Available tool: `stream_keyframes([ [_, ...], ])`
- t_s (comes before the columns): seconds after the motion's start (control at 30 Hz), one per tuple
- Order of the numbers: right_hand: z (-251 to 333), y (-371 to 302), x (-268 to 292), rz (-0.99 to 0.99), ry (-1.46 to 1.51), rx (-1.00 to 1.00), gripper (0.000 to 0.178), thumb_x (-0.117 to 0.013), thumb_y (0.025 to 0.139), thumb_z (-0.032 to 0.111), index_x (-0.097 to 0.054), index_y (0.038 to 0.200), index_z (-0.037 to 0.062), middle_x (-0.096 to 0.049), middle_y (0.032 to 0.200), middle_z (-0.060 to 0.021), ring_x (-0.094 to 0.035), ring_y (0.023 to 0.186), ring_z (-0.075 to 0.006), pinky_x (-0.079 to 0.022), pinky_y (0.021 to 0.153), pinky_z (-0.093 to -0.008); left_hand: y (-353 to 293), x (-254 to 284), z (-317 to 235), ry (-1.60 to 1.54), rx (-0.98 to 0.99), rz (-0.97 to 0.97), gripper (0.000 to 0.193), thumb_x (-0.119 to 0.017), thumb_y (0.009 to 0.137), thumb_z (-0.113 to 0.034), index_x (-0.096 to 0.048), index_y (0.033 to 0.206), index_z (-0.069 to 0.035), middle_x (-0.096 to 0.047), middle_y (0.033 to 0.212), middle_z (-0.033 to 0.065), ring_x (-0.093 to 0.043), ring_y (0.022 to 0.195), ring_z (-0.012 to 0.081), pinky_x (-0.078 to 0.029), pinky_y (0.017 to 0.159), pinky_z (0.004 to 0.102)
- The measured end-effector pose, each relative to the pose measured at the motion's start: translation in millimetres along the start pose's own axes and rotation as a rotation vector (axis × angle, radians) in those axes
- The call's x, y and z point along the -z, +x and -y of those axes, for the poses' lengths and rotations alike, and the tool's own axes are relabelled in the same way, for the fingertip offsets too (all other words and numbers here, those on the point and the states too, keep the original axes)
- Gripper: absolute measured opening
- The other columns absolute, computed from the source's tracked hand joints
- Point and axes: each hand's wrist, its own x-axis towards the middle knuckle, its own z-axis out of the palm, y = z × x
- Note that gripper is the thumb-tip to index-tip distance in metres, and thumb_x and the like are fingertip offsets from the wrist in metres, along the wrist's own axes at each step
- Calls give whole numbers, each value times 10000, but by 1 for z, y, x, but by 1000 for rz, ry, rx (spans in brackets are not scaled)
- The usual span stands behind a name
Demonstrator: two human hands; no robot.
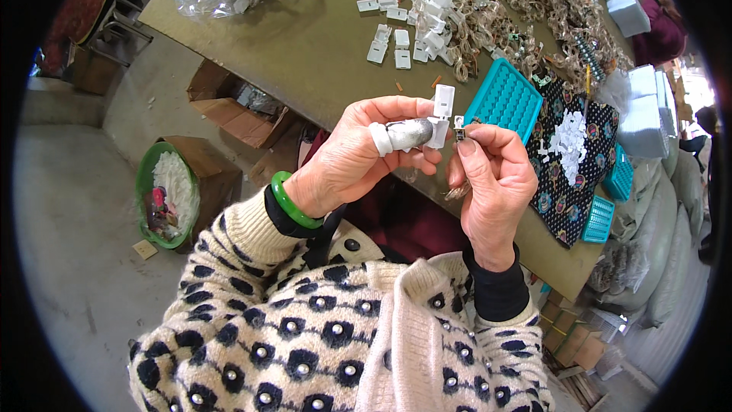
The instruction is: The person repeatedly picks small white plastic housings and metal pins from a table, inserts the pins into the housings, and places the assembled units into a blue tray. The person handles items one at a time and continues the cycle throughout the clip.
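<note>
My left hand (pixel 332 156) is closed on a small white plastic hinged case (pixel 443 103), which stands unfolded between thumb and fingers. A worn grey-and-white cover (pixel 406 136) wraps the left thumb, and a green bangle (pixel 293 202) circles that wrist. Between the thumb and forefinger of my right hand (pixel 496 183) is a small dark component (pixel 459 133) with a pale end. It faces the case from the right, very close to it; whether they touch I cannot tell. Thin wires (pixel 457 192) hang below the right fingers.
Beyond my hands, white cases (pixel 435 19) and coiled wires (pixel 526 11) are heaped on the table (pixel 305 53). A teal tray (pixel 507 99) lies near my right hand. White pieces (pixel 569 141) rest on patterned cloth (pixel 557 206). A green basin (pixel 145 198) stands on the floor.
</note>
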Motion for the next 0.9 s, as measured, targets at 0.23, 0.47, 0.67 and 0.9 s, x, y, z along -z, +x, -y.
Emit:
stream_keyframes([
  [0.23, 15, 1, 5, -4, 149, -126, 80, -612, 889, -54, -583, 955, -20, -602, 780, -48, -526, 561, -74, -429, 513, -208, 2, -3, 5, 18, -38, -18, 264, -710, 860, -32, -667, 1117, 6, -698, 997, 154, -710, 842, 263, -608, 770, 367],
  [0.47, 18, 1, 9, 36, 176, -249, 66, -629, 895, -19, -589, 947, -28, -628, 789, -68, -515, 547, -70, -421, 506, -202, 5, -8, 16, 127, -193, -9, 261, -750, 811, 8, -676, 1061, 13, -697, 975, 120, -682, 816, 192, -586, 741, 329],
  [0.67, 22, -1, 9, 54, 156, -297, 73, -638, 905, 6, -607, 960, -30, -679, 797, -84, -505, 547, -51, -412, 509, -188, 7, -12, 20, 198, -299, 41, 243, -754, 800, 35, -682, 1031, 9, -672, 981, 86, -670, 858, 165, -584, 756, 315],
  [0.9, 23, -7, 3, 68, -127, -166, 77, -614, 932, 22, -619, 995, -22, -680, 830, -58, -561, 652, -48, -450, 583, -183, 7, -11, 20, 253, -345, 9, 236, -767, 793, 28, -675, 1010, 4, -665, 979, 69, -652, 887, 133, -555, 788, 272],
])
